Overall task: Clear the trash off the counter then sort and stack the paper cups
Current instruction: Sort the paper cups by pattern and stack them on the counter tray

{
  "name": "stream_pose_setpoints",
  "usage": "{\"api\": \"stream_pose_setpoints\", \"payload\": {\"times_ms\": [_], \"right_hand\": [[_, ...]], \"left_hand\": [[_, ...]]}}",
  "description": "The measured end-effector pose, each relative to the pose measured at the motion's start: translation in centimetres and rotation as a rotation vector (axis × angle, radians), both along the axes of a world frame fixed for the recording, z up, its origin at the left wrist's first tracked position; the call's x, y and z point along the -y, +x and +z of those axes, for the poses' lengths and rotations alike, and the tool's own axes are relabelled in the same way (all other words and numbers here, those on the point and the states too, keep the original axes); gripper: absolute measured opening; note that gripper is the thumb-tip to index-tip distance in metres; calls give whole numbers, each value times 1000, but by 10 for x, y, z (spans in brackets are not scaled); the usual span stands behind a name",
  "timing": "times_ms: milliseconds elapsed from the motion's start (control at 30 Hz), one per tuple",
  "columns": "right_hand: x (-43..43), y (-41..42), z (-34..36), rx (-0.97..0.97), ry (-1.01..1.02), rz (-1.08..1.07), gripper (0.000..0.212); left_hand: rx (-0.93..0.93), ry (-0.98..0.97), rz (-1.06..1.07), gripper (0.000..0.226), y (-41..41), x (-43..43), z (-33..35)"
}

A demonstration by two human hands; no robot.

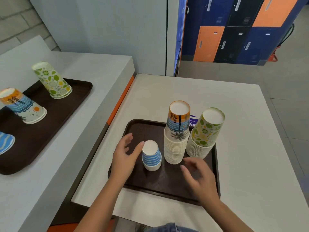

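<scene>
On the near brown tray (167, 186) stand three upside-down stacks of paper cups: a short blue-striped stack (151, 156), a tall palm-tree beach stack (177, 133) and a lime-print stack (206, 133). My left hand (125, 156) hovers open just left of the blue-striped stack, its thumb tip touching the top rim. My right hand (199, 178) is open over the tray's right side, in front of the palm-tree stack, holding nothing.
A second brown tray (70, 101) on the left counter holds a lime-print stack (52, 80), a beach-print stack (23, 106) and a blue wave cup (5, 142). A purple label (193, 121) sits behind the near stacks. Lockers (234, 30) stand beyond the counter.
</scene>
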State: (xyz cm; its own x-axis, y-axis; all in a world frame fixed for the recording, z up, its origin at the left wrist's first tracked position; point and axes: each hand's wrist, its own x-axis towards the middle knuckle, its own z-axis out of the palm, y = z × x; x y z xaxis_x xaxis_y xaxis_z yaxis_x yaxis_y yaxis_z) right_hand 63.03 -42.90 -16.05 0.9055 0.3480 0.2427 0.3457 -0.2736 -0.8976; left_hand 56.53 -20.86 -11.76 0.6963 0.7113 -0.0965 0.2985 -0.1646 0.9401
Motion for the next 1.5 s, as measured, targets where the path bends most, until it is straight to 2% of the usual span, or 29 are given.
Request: {"api": "stream_pose_setpoints", "payload": {"times_ms": [133,200,267,367,433,500,800,933,1000,1067,1133,1200,1300,1500], "right_hand": [[-49,-8,-7,10,-281,304,84],[-77,-10,-9,-58,-312,342,101],[-102,-9,-13,-135,-247,273,105],[-127,-4,-19,-260,-164,122,90],[-135,-2,-22,-250,-166,80,73],[-141,0,-22,-247,-170,76,66],[-156,6,-4,-239,-128,-42,63],[-159,3,17,-266,-70,-109,63],[-160,1,32,-282,-1,-152,57],[-160,0,48,-276,66,-196,52],[-161,0,63,-256,126,-232,52],[-163,0,75,-246,180,-250,51],[-167,1,88,-250,233,-228,51],[-169,3,96,-274,204,-167,54]], "left_hand": [[-90,-47,45,33,-24,-18,-28],[-123,-43,42,29,-33,-25,-34],[-136,-51,41,26,-40,-32,-38],[-138,-71,37,24,-45,-43,-40],[-142,-59,19,22,-46,-50,-40],[-129,-50,8,20,-46,-57,-40],[-86,-55,-104,25,-34,-90,-41],[-154,-60,-203,22,-29,-100,-50],[-221,-54,-297,34,-26,-101,-55],[-270,-38,-402,57,-22,-98,-59],[-254,1,-480,80,-14,-88,-60],[-176,9,-524,89,-1,-74,-59],[-56,0,-516,76,17,-55,-64],[-117,63,-439,68,29,-48,-89]]}}
